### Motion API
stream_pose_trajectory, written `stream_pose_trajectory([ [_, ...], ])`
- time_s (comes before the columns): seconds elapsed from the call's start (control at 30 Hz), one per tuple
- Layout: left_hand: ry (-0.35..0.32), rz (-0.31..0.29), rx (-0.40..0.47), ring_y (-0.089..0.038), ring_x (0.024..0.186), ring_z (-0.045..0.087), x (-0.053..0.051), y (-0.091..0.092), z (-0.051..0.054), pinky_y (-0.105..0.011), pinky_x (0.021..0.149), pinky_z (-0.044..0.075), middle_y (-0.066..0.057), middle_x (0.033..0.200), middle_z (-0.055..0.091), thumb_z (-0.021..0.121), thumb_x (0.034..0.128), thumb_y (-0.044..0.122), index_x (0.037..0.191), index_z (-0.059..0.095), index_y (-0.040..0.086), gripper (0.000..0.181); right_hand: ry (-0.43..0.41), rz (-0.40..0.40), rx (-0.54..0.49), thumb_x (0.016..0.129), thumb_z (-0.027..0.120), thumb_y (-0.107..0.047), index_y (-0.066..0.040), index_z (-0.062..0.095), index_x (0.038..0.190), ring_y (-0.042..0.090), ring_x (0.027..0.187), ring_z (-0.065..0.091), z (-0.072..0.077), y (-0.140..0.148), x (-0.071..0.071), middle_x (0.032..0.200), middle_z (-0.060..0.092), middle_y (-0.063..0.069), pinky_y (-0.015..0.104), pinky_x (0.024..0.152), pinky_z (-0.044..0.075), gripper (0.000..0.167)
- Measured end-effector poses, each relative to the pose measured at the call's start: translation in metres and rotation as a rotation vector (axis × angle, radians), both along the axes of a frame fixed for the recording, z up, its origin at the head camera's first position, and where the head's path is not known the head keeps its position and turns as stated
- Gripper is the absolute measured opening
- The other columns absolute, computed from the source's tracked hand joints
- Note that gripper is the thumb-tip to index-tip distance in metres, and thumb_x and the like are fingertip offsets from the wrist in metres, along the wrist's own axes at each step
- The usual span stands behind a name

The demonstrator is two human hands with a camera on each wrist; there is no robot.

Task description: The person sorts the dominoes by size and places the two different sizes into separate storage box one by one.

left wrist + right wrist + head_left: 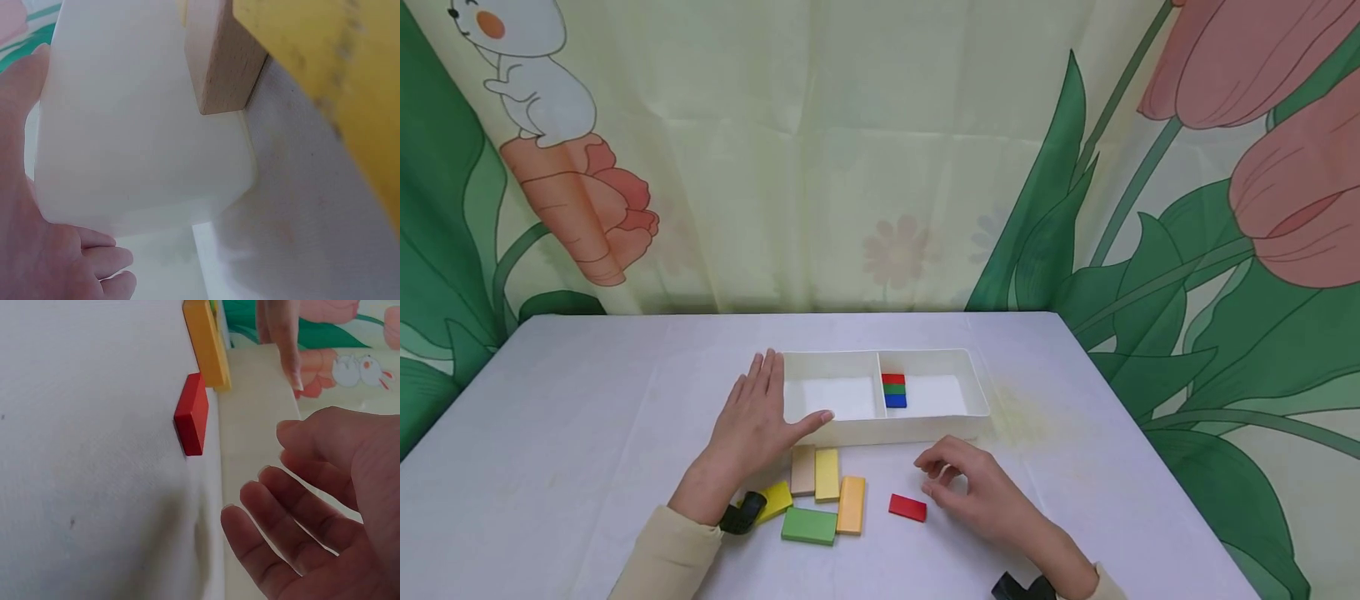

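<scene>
A white two-compartment box (pixel 880 431) stands on the table. My left hand (pixel 752 429) lies with straight fingers against its left end, the thumb over the front edge; the left wrist view shows this hand (pixel 44 250) along the box wall (pixel 137 125). My right hand (pixel 981 492) is in front of the box, fingers slightly bent with nothing between them. Just left of it a red block (pixel 907 507) lies on the cloth, also visible in the right wrist view as a red block (pixel 194 417). Red, green and blue pieces (pixel 894 390) sit beside the divider in the right compartment.
In front of the box lie a beige block (pixel 802 471), a pale yellow block (pixel 827 475), an orange block (pixel 851 506), a green block (pixel 808 526) and a yellow block (pixel 777 500) near the left wrist. A printed curtain (pixel 850 167) hangs behind the table.
</scene>
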State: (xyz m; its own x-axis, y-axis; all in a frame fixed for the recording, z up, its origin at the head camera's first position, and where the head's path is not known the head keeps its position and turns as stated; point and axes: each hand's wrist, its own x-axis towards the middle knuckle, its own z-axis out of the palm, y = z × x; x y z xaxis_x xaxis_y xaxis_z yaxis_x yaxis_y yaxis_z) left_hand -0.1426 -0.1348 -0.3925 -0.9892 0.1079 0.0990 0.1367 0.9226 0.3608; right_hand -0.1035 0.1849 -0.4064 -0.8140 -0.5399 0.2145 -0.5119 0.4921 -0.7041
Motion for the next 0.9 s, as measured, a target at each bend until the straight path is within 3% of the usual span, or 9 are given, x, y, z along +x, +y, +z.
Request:
stream_pose_trajectory([
  [0.47, 0.001, -0.001, 0.0, -0.041, 0.153, 0.009, 0.0, 0.002, 0.0, -0.058, 0.123, 0.015, -0.024, 0.165, 0.01, 0.054, 0.0843, 0.076, 0.156, 0.011, -0.006, 0.117, -0.152, 0.034, 0.111, 0.089, 0.074, -0.02, -0.022, 0.066, 0.114, 0.007, 0.092, 0.059, -0.01, -0.01, 0.007, 0.105, 0.065, -0.012, 0.022, 0.084, 0.054, 0.026],
  [0.9, -0.008, 0.002, 0.001, -0.041, 0.153, 0.009, 0.0, 0.002, 0.001, -0.058, 0.123, 0.014, -0.025, 0.165, 0.009, 0.055, 0.0848, 0.074, 0.156, 0.01, -0.007, 0.116, -0.161, 0.061, 0.13, 0.088, 0.075, -0.017, -0.023, 0.066, 0.113, 0.004, 0.095, 0.058, -0.013, -0.014, 0.005, 0.105, 0.062, -0.012, 0.02, 0.086, 0.054, 0.026],
])
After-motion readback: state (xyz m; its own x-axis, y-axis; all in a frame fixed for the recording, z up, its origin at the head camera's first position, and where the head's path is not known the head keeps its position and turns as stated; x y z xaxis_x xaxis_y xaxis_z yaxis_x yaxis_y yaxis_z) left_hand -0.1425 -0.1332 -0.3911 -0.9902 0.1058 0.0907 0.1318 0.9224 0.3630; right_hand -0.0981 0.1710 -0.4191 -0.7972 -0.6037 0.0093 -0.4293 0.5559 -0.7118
